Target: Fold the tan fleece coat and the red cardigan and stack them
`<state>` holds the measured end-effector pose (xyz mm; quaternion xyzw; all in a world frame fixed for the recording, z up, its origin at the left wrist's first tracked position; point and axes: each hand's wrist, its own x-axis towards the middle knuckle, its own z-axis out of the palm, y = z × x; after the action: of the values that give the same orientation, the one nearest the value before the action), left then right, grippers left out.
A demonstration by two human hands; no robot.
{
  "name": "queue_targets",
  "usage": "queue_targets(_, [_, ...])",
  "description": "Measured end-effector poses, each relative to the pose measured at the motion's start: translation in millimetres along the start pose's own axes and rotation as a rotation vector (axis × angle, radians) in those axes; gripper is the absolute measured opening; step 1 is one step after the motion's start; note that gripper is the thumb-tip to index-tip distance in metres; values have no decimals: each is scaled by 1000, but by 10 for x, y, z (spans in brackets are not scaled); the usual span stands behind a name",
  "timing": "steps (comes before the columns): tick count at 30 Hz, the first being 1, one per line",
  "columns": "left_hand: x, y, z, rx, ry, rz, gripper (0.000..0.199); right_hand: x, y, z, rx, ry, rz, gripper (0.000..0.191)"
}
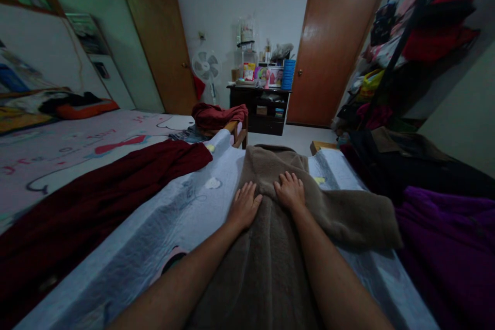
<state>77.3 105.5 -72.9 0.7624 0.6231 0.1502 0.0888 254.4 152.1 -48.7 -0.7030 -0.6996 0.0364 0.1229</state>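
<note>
A brown fleecy coat (266, 252) lies lengthwise on the bed's blue and white sheet (197, 206), its collar end away from me. One sleeve stretches out to the right; the other sleeve is not visible. My left hand (244, 206) rests flat on the coat's upper left part, fingers spread. Just to its right, my right hand (290, 191) lies on the upper part of the coat with its fingers apart. Neither hand grips the cloth.
Dark red cloth (104, 196) lies on the left, and purple cloth (444, 237) and dark clothes (417, 165) on the right. Beyond the bed are a wooden chair with red cloth (218, 115), a black cabinet (266, 126), a fan (207, 67) and doors.
</note>
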Motion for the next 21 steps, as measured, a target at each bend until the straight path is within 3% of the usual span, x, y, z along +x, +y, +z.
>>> queue_targets(3, [203,-78,-6,31,1,-25,53,-3,-7,17,12,16,-3,55])
queue_targets(11, [1008,-295,20,131,50,76,55,-15,4,32,29,29,-9,55])
queue_targets(21, [1667,-258,5,183,-58,180,51,-22,4,52,20,62,-15,54])
